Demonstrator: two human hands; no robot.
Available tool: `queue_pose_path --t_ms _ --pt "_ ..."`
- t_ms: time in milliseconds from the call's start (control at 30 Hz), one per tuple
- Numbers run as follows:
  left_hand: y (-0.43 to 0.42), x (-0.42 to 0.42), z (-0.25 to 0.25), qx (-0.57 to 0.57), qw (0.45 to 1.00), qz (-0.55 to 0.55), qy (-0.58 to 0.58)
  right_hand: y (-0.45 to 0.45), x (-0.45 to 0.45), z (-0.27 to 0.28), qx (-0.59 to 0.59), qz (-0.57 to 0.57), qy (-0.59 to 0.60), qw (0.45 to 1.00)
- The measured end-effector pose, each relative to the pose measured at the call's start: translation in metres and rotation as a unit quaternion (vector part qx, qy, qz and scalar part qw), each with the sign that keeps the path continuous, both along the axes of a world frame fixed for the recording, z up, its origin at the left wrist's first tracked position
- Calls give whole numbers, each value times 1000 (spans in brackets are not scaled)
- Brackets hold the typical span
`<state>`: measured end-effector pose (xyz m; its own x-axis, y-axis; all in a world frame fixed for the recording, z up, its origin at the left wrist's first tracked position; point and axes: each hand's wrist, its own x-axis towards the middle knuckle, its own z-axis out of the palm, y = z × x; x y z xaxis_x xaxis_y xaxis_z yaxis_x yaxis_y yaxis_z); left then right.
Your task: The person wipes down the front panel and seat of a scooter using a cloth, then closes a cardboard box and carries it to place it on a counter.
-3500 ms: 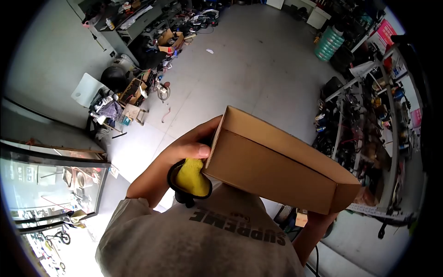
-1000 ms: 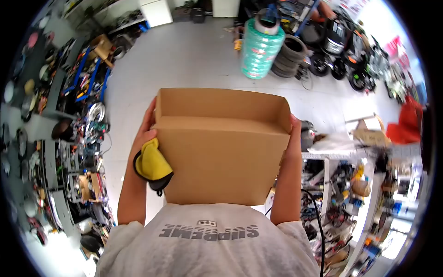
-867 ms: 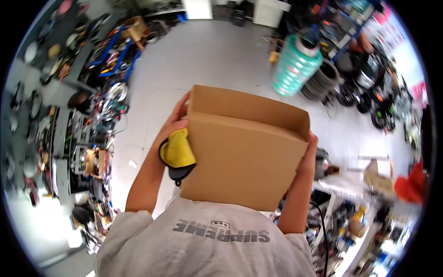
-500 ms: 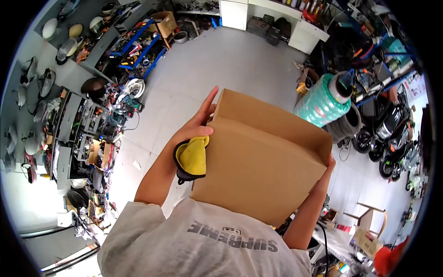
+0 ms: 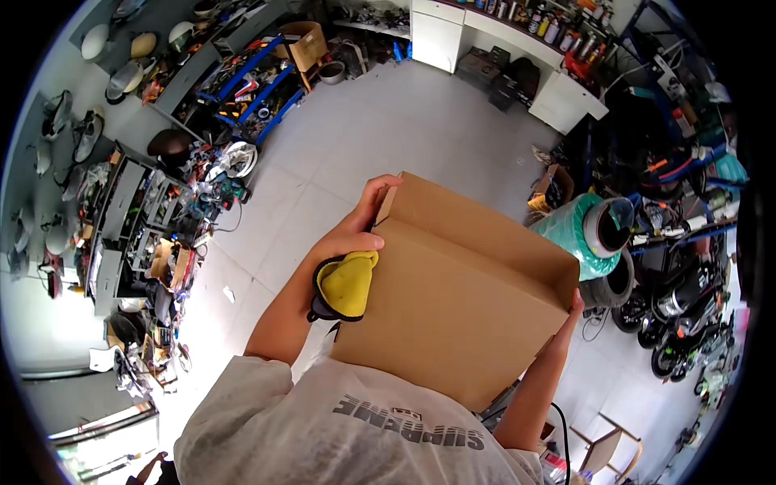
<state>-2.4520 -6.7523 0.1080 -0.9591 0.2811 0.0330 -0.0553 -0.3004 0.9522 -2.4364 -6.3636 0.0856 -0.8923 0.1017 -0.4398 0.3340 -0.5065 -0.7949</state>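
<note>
An open cardboard box is held out in front of my chest, its raised flap or wall facing away from me. My left hand grips its left edge, thumb on top and fingers around the side. A yellow cloth piece with dark edging hangs beneath that thumb, against the box. On the opposite side my right hand holds the box's right edge, with most of its fingers hidden behind the cardboard. Whatever the box contains, if anything, does not show.
Cluttered shelves line the left, with helmets on the wall. A roll of green wrap stands at right, near parked motorbikes. A white workbench is at the back, and a wooden chair stands lower right.
My view has shifted across the room, and the box sits slightly lower in it. My left index finger, stretched upward before, now bends around the box edge. Both hands still hold the box.
</note>
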Motion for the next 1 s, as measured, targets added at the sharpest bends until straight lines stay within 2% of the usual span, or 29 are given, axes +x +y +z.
queue_pose_path --t_ms 133,267,367,433,500,567,600,633,667,767,900,1000 --pt "27 -37 8 9 1000 5 14 35 -51 -3 -15 30 -16 999" --pt "38 -58 -23 -29 995 58 70 57 -109 -24 -31 74 25 996" --pt "48 -62 -24 20 993 96 73 70 -137 -43 -59 105 48 992" --pt "52 -61 -13 53 989 135 4 88 -162 -77 39 84 72 993" --pt "48 -58 -7 12 985 170 -17 60 -180 -39 -89 -28 -89 992" --pt "49 -62 -3 48 984 165 -45 54 -196 -48 -105 -5 -83 991" --pt "42 -67 -17 53 989 139 -22 58 -207 -70 -66 109 61 990" --pt "38 -69 -27 54 988 145 -17 59 -217 -81 -25 215 205 954" --pt "34 -71 -33 35 987 157 -11 47 -223 -75 13 258 263 930" --pt "25 -78 -46 30 983 182 -11 15 -231 -60 45 259 295 919" --pt "8 -87 -56 28 978 203 -25 5 -261 -61 68 316 267 908" --pt "-6 -94 -62 37 972 223 -66 -31 -251 -17 111 338 220 908"
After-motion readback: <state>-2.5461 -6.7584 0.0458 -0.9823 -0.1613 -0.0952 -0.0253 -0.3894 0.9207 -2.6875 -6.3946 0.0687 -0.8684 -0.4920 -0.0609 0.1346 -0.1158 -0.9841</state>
